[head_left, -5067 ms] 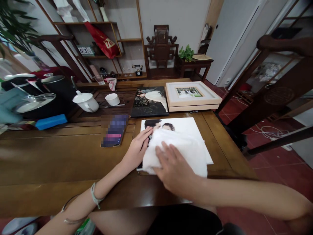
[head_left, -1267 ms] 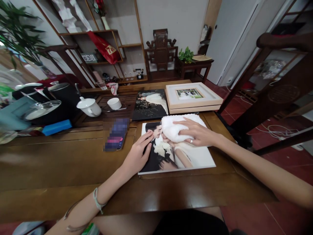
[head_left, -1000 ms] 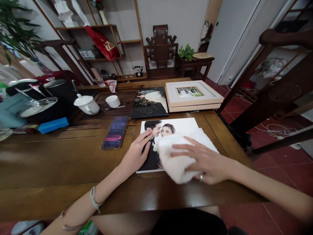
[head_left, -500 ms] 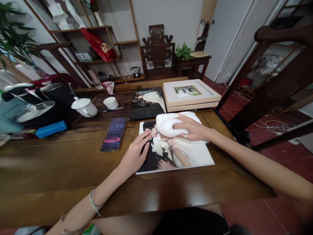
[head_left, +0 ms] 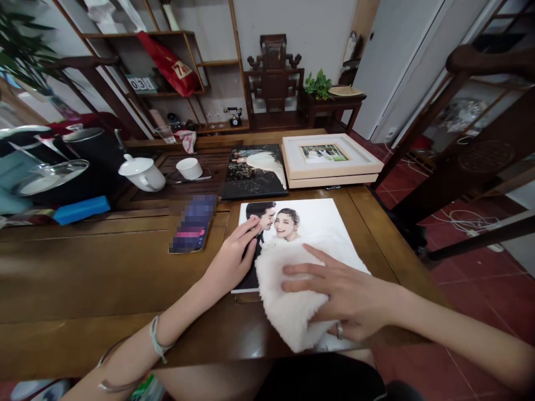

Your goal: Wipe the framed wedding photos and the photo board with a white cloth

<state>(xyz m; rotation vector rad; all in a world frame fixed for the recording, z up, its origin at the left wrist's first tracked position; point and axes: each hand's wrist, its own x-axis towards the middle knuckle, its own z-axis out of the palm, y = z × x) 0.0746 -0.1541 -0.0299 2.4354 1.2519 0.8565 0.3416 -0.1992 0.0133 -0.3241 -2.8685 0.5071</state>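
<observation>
A large photo panel [head_left: 330, 223] lies flat on the wooden table, showing two people side by side on a white ground. My left hand [head_left: 236, 250] rests on its left edge, fingers stretched out and touching the picture. A fluffy white cloth [head_left: 284, 295] covers the lower part of the panel and hangs past its near edge. My right hand [head_left: 346, 295], with a ring on one finger, grips the cloth from above, its fingers spread over the fabric. Part of the panel is hidden under cloth and hand.
Behind the panel lie a dark photo panel [head_left: 251, 181] and a pale wooden picture frame [head_left: 296, 181]. A phone [head_left: 192, 225] is to the left. Farther left are a white lidded cup [head_left: 144, 174], a small white bowl [head_left: 189, 169] and a blue block [head_left: 81, 210]. A dark chair [head_left: 472, 145] stands at right.
My right hand has drawn the white cloth from the panel's upper right down towards me, over its near edge. The two faces in the picture are now uncovered. My left hand stays in place.
</observation>
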